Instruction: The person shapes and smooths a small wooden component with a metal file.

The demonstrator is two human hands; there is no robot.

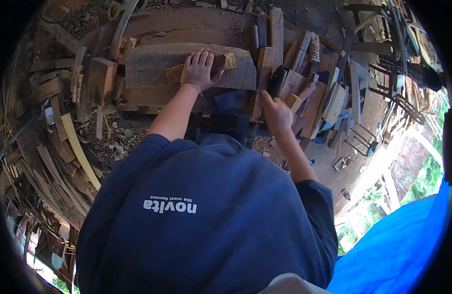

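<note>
My left hand [201,71] lies over a short wooden block [229,61], fingers across it and thumb on its near side, pressing it down on a wide weathered board [147,66]. The block sits at a slight slant. To the right, my right hand [278,115] is closed, its forefinger side turned up toward the board's right end. I cannot tell what it grips. Just beyond its fingers is a black, rounded object [279,80]. A dark blue patch [229,100] shows below the board.
Many wood offcuts [316,105] are stacked at the right. A thick timber block [103,78] stands left of the board. Long curved strips [79,149] pile up at the left. A blue tarp [397,245] hangs at lower right. Shavings and scraps litter the ground.
</note>
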